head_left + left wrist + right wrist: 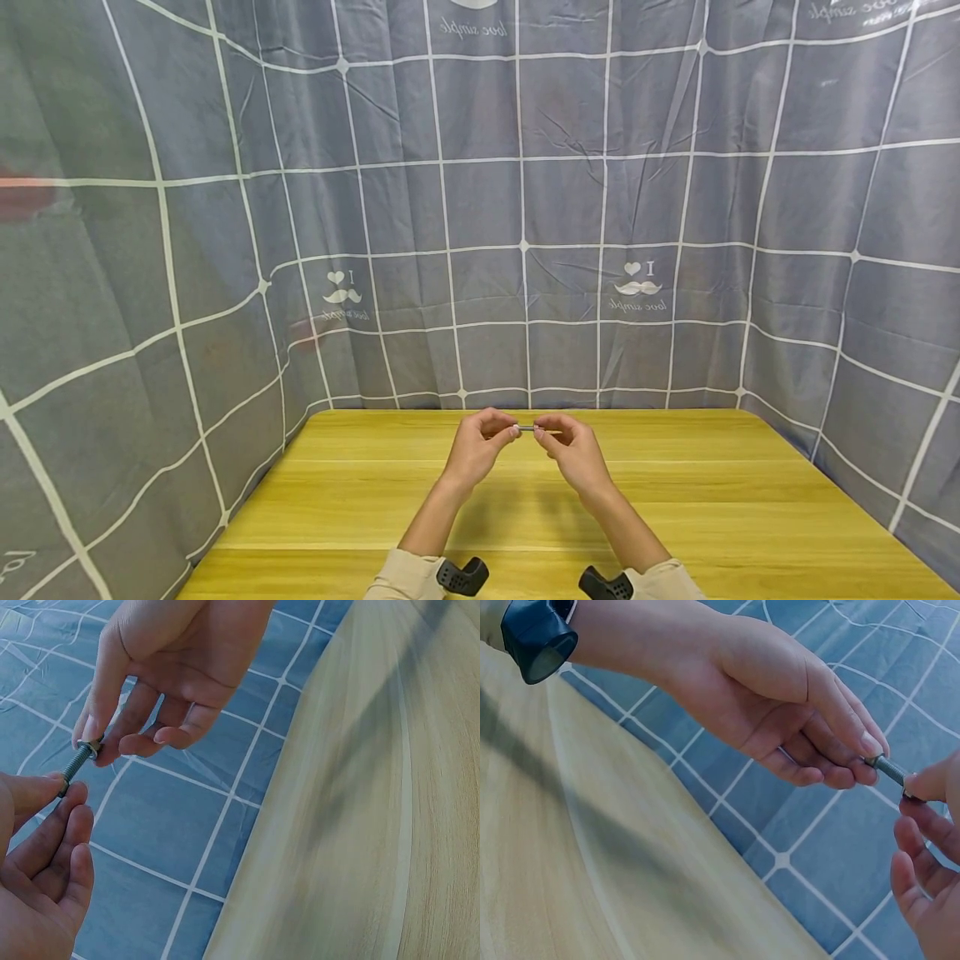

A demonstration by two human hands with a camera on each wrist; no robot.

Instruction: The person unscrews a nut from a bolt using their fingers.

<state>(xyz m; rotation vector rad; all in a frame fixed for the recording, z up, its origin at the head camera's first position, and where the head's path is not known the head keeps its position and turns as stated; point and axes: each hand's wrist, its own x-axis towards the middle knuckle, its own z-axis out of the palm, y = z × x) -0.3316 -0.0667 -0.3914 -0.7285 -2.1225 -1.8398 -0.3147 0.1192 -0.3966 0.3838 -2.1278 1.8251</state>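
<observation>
Above the far part of the table, both hands hold a small metal bolt (527, 428) between them. My left hand (474, 450) pinches one end with thumb and forefinger. At the other end, my right hand (577, 457) pinches with its thumb and fingertips. The left wrist view shows the bolt's threaded shank (74, 764) bare between the hands. A ring-like metal piece, like a nut or washer (93, 747), sits at the right hand's fingertips. Fingertips partly cover both ends, so I cannot tell which is the head.
A yellow wood-grain table (360, 500) lies beneath the hands. Grey curtain cloth (480, 200) with white grid lines hangs behind the table and along both sides. Black wrist devices (462, 577) are worn at both cuffs.
</observation>
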